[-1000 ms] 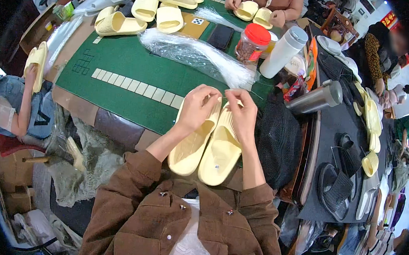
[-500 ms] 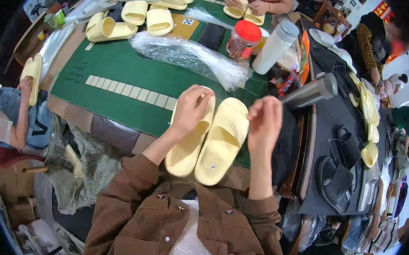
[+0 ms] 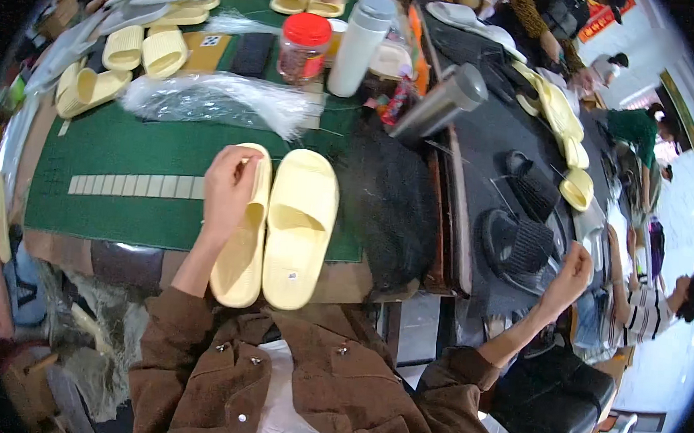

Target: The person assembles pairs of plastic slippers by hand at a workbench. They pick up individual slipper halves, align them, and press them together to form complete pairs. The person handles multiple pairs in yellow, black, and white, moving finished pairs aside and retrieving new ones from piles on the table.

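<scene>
A pair of pale yellow slippers stands side by side at the near edge of the green table top, toes pointing away from me. My left hand [image 3: 230, 188] lies over the strap of the left slipper [image 3: 237, 269], its fingers curled into a pinch; what they grip is hidden. The right slipper [image 3: 303, 205] has a ribbed strap and a small white label on its insole; neither hand touches it. Far out to the right, my right hand [image 3: 572, 276] is closed in a pinch beside the black slippers [image 3: 518, 244]. Anything between its fingertips is too small to make out.
A bundle of clear plastic strands [image 3: 218, 103] lies beyond the slippers. Behind it stand a red-lidded jar [image 3: 304, 48] and a white bottle [image 3: 361, 48]. A steel tumbler [image 3: 443, 102] leans to the right. More yellow slippers [image 3: 90, 90] lie far left; co-workers sit around.
My right hand has swung from beside the slipper pair far out to the right. My left hand stays at the left slipper. The whole view has turned to the right.
</scene>
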Demonstrator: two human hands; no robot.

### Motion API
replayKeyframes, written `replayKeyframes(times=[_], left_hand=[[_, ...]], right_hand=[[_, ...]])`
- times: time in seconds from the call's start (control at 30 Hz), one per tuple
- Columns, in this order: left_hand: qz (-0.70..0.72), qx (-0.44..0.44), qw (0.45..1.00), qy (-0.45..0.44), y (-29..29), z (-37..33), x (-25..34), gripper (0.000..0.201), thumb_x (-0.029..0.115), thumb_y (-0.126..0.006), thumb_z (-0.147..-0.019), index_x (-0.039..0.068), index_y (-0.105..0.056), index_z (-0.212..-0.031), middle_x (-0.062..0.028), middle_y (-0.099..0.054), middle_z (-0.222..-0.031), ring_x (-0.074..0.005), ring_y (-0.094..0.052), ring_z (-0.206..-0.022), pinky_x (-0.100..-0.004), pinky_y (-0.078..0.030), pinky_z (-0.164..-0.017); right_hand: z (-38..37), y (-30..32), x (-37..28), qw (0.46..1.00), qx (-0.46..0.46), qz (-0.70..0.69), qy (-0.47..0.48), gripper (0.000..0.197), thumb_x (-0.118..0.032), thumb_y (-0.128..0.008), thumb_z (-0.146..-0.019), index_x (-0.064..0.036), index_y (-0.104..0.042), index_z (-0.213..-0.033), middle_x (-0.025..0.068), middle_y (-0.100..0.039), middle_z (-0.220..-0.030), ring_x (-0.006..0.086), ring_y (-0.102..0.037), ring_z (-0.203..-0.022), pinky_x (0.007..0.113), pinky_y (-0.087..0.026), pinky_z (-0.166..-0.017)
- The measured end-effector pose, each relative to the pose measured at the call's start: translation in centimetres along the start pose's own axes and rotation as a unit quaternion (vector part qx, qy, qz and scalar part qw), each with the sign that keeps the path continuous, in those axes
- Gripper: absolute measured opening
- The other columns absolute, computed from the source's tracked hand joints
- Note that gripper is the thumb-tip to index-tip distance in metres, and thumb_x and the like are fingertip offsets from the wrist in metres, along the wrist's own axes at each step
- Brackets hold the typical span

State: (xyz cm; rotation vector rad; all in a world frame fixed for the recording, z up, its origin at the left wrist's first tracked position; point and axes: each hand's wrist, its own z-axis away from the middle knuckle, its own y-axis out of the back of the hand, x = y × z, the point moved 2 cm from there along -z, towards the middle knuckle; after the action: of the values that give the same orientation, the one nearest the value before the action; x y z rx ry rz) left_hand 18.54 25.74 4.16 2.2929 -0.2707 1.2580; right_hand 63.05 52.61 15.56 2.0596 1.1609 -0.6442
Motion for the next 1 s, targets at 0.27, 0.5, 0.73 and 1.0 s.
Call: replayKeyframes(times=[0.27, 0.5, 0.73, 1.0], left_hand=[[-0.035, -0.011, 0.999, -0.009, 0.1, 0.0, 0.0, 0.009, 0.006, -0.060, -0.092, 0.000, -0.066, -0.095, -0.0056, -0.061, -0.083, -0.0119, -0.050, -0.065, -0.0267, -0.041, -0.058], [-0.043, -0.016, 0.999, -0.013, 0.0, 0.0, 0.1, 0.009, 0.005, -0.058, -0.091, 0.000, -0.065, -0.093, -0.0064, -0.060, -0.084, -0.0133, -0.050, -0.064, -0.0276, -0.042, -0.058], [-0.044, -0.014, 0.999, -0.011, 0.1, 0.1, 0.4, 0.008, 0.004, -0.060, -0.090, 0.000, -0.066, -0.093, -0.0068, -0.060, -0.083, -0.0145, -0.050, -0.064, -0.0288, -0.042, -0.059], [-0.084, -0.076, 0.990, -0.085, 2.0, 2.6, 3.7, 0.038, 0.008, -0.058, -0.091, 0.007, -0.055, -0.128, -0.0172, -0.049, -0.131, -0.0293, -0.050, -0.117, -0.0357, -0.048, -0.089]], right_hand=[[0.0, 0.3, 4.7, 0.970, -0.129, 0.203, 0.026, 0.047, 0.003, -0.054, -0.082, -0.0028, -0.057, -0.128, 0.0172, -0.059, -0.124, 0.0316, -0.054, -0.120, 0.037, -0.040, -0.103], [-3.6, -2.1, 8.1, 0.953, -0.217, 0.199, 0.064, 0.056, 0.010, -0.046, -0.079, -0.0018, -0.052, -0.133, 0.0190, -0.055, -0.133, 0.0314, -0.049, -0.128, 0.039, -0.036, -0.108], [-4.5, -7.5, 7.4, 0.906, -0.161, 0.378, 0.099, 0.044, -0.001, -0.059, -0.084, -0.0028, -0.053, -0.127, 0.0199, -0.060, -0.124, 0.0356, -0.056, -0.115, 0.043, -0.045, -0.096], [-5.3, -7.4, 8.4, 0.930, -0.194, 0.286, 0.121, 0.036, -0.012, -0.056, -0.088, -0.0013, -0.055, -0.122, 0.0163, -0.058, -0.117, 0.0369, -0.057, -0.110, 0.043, -0.046, -0.089]])
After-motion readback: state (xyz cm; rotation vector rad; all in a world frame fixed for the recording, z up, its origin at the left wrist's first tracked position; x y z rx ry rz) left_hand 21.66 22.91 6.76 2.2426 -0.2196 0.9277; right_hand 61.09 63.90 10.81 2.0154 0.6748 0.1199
